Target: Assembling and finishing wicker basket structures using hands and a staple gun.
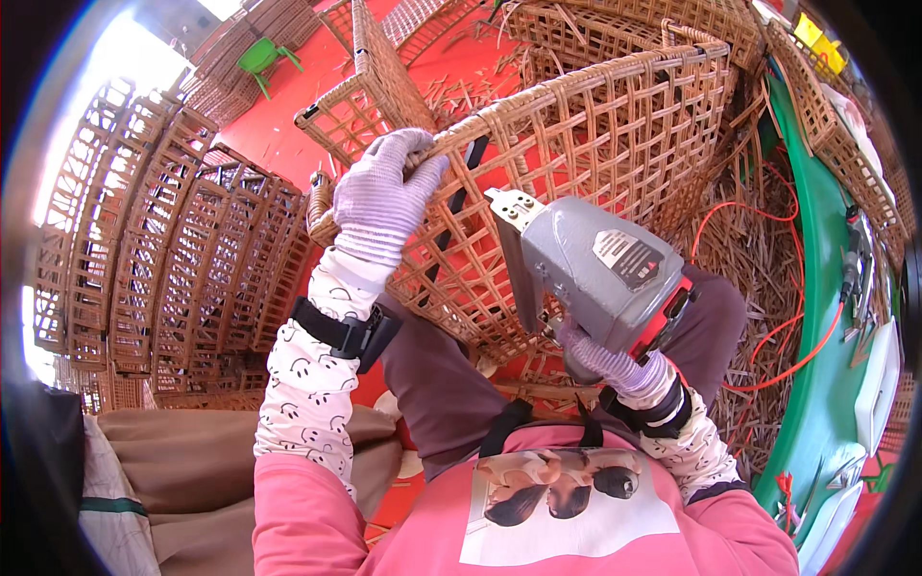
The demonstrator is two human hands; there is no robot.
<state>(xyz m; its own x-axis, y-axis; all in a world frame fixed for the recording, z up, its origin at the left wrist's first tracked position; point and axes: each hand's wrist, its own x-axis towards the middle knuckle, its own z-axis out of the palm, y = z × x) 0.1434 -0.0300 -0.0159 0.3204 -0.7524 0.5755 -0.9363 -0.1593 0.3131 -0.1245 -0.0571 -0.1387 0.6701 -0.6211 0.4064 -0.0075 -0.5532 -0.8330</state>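
My left hand (389,192), in a striped lilac glove, is closed over the rim of an open-weave wicker panel (615,120). The panel stands tilted in front of my knees, its brown strips crossing in a lattice over a dark frame bar. In my right hand (610,360), gloved alike, is a grey and red pneumatic staple gun (605,269). Its metal nose points up and left, close to the lattice. My fingers wrap its handle, partly hidden under the body. Whether the nose touches the weave I cannot tell.
Stacked wicker frames (163,240) stand on the left. Cut strips (759,288) litter the red floor at right, crossed by an orange air hose (816,350). A green table (802,403) bearing tools runs along the right. A small green stool (267,60) stands far left.
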